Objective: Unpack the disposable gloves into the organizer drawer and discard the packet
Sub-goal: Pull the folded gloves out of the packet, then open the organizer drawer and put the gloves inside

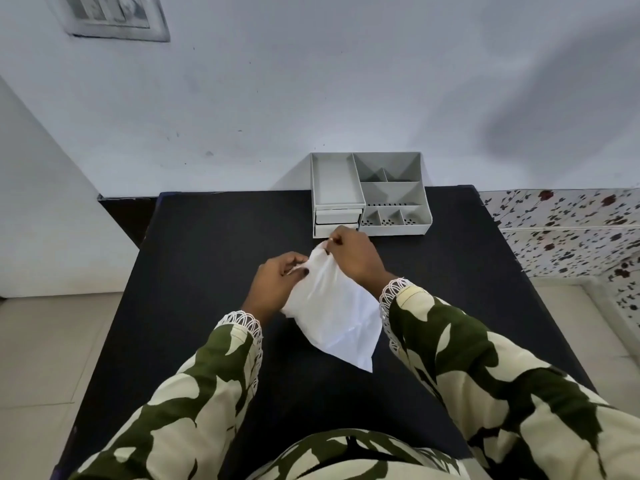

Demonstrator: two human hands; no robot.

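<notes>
Left hand [273,282]: pinched shut on the near-left lip of the white packet [332,313], probably to brace it while the mouth is pulled apart.
Packet: hangs between both hands, its lower corner down toward the black table [207,244]; whether it touches is unclear.
Right hand [353,254]: fingers closed on the far lip, pulling against the left.
Organizer [372,192]: just beyond the right hand; its drawers [337,220] look shut.
Hidden: gloves inside cannot be seen; no bin in view.
</notes>
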